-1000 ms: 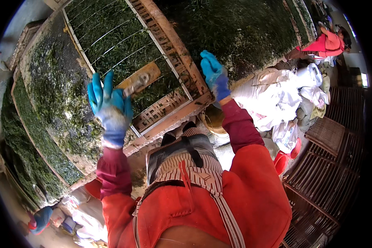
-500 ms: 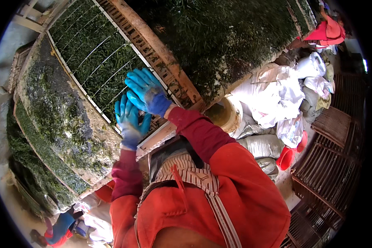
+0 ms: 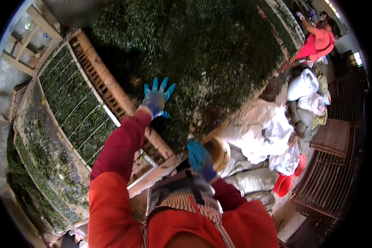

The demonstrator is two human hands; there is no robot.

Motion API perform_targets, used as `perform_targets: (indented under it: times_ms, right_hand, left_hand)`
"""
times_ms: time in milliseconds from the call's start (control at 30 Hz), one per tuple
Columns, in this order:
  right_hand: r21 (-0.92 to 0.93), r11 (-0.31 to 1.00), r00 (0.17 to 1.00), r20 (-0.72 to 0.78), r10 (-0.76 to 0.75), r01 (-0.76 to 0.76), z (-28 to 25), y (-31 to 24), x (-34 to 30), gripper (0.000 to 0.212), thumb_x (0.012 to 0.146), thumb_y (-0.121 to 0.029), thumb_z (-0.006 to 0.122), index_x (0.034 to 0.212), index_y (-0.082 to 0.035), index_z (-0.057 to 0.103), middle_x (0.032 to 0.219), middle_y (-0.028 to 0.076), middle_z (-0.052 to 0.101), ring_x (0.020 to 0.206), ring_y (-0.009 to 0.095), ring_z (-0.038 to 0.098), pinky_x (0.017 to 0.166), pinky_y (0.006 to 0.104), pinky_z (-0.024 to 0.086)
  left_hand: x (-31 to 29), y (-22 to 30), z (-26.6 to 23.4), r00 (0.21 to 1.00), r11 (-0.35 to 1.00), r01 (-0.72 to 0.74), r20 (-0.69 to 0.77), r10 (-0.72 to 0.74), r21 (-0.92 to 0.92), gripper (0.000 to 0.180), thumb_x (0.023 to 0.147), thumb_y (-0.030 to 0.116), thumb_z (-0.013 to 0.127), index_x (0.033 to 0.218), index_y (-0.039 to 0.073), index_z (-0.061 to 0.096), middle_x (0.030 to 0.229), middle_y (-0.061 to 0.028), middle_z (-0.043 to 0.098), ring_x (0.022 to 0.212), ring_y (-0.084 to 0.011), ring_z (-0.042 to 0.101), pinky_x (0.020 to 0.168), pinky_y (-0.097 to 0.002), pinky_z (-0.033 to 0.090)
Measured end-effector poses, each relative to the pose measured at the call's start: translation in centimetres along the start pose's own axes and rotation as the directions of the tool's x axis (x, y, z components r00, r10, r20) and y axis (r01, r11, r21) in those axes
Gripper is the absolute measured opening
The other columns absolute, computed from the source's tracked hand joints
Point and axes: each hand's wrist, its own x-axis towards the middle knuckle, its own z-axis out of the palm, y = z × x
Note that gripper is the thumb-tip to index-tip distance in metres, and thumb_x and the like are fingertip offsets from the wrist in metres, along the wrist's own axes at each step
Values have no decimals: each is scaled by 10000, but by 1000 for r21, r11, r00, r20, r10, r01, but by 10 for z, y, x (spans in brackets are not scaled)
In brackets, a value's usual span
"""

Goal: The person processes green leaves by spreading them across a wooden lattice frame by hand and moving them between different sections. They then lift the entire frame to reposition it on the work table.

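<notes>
My left hand (image 3: 155,100), in a blue-coated glove, is open with fingers spread over the wide heap of dark green, seaweed-like strands (image 3: 186,74). It is just beyond a wooden beam (image 3: 111,82), and I see nothing in it. My right hand (image 3: 200,158), in a matching glove, is nearer my body beside the round tub (image 3: 218,152). Its fingers are stretched out side by side, and nothing shows in them. Left of the beam lies a white-edged frame (image 3: 93,82) with thin crosswise bars over a layer of the same green strands.
White sacks and plastic bags (image 3: 256,132) lie to the right, with a white jug (image 3: 304,84) and red buckets (image 3: 282,184). Slatted wooden racks (image 3: 326,173) stand farther right. A person in red (image 3: 318,43) works at the far right end of the heap.
Both hands have left the white-edged frame. The left has reached across the beam over the green heap; the right has moved right and back toward the tub. The view has shifted.
</notes>
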Motion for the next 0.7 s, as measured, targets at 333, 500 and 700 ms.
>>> perform_targets:
  times_ms: [333,500,700]
  right_hand:
    - [161,905,918,23,395,-393,-53,22,-32,271,938,-34,679,1202,21,705,1231,212,718,1144,350,704,973,395,552]
    - [220,910,937,80,341,-351,-58,44,11,280,971,-60,664,1239,16,699,1229,189,727,1140,302,709,970,365,544]
    - [396,850,937,97,336,-346,-56,56,95,394,993,-97,667,1368,18,629,1399,182,641,1302,274,608,1112,349,456]
  left_hand:
    - [66,18,4,908,864,297,-159,-388,-407,598,774,33,778,1327,241,683,1355,-105,679,1095,-262,705,916,-404,581]
    - [35,-20,14,880,-104,-349,-288,-377,-931,452,862,79,756,1304,64,667,1160,-80,754,1021,-170,719,943,-325,576]
    - [34,-63,-26,910,742,285,-72,-408,-606,499,1047,393,478,1398,63,607,1309,-183,690,1279,-340,600,1113,-433,444]
